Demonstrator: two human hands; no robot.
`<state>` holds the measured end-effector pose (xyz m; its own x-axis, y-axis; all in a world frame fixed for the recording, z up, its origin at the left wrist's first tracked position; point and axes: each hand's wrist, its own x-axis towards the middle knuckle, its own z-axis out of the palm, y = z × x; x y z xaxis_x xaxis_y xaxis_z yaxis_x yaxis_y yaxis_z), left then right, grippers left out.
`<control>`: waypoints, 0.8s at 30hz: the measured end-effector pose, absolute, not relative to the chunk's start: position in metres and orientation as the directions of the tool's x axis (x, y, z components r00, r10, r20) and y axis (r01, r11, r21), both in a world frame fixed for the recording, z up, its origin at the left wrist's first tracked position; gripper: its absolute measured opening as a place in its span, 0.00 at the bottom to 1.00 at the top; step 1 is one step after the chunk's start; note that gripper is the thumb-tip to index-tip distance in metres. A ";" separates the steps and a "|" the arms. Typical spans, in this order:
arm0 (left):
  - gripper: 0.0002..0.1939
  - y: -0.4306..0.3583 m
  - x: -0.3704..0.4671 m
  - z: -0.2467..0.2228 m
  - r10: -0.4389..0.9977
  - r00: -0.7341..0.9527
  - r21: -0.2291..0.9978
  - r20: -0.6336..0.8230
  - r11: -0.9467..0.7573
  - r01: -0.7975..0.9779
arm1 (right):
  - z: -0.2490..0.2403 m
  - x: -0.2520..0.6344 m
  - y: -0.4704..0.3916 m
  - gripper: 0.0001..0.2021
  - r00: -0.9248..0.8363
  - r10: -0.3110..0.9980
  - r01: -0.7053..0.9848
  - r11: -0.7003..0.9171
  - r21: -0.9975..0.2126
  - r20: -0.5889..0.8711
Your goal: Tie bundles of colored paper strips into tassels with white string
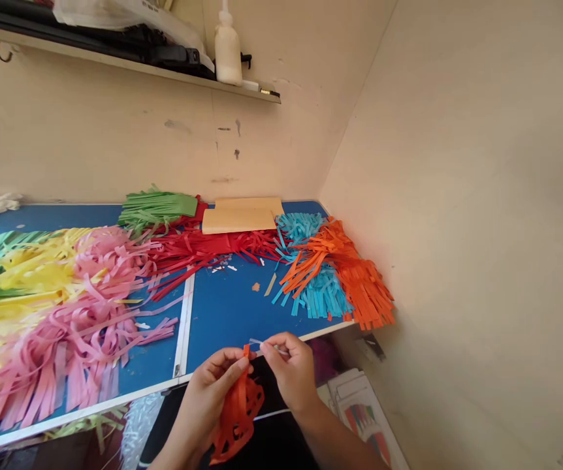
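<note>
My left hand [215,385] pinches the top of an orange fringed paper strip [236,418], which hangs down over my lap. Just to its right, my right hand [291,372] has thumb and forefinger closed on a thin, clear or whitish strip [256,341]. One end of that thin strip is close to the folded orange tip; whether the two touch is unclear. Both hands are at the front edge of the blue table [232,300].
Pink [100,287], yellow [36,271], green [157,207], red [208,245], blue [323,294] and orange fringes [360,281] lie on the table. Tan paper [240,220] rests near the wall. Above, a shelf [115,62] holds a white bottle [227,52].
</note>
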<state>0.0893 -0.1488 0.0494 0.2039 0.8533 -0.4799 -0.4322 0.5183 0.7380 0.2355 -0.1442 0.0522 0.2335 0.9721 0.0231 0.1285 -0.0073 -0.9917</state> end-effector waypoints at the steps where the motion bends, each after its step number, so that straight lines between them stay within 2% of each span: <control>1: 0.18 -0.148 0.089 0.050 0.841 0.223 0.711 -0.492 0.537 -0.455 | 0.054 0.237 -0.145 0.10 0.220 0.976 0.095 -0.017 -0.995 0.004; 6: 0.17 -0.145 0.089 0.052 0.779 0.314 0.587 -0.543 0.620 -0.521 | 0.060 0.240 -0.148 0.10 0.122 0.988 -0.025 -0.088 -0.996 -0.090; 13: 0.18 -0.145 0.088 0.056 0.759 0.333 0.572 -0.560 0.644 -0.508 | 0.059 0.238 -0.148 0.11 0.079 0.987 -0.011 -0.137 -0.991 -0.137; 16: 0.19 -0.145 0.090 0.056 0.801 0.283 0.651 -0.528 0.595 -0.471 | 0.060 0.239 -0.150 0.12 0.024 0.995 0.019 -0.095 -0.995 -0.094; 19: 0.21 -0.145 0.093 0.053 0.898 0.133 0.810 -0.418 0.435 -0.393 | 0.063 0.243 -0.153 0.11 -0.053 0.998 0.216 0.032 -0.976 0.021; 21: 0.22 -0.146 0.094 0.049 0.944 0.068 0.894 -0.323 0.328 -0.306 | 0.063 0.245 -0.156 0.10 -0.132 0.989 0.359 0.103 -0.928 0.059; 24: 0.20 -0.150 0.095 0.043 0.976 -0.023 0.973 -0.217 0.214 -0.089 | 0.059 0.241 -0.158 0.14 -0.240 0.969 0.412 0.154 -0.898 0.056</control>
<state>0.0947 -0.1498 0.0430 -0.0232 0.9759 -0.2171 -0.0890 0.2143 0.9727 0.2411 -0.1577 0.0589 -0.2399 0.9692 0.0562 0.4124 0.1541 -0.8979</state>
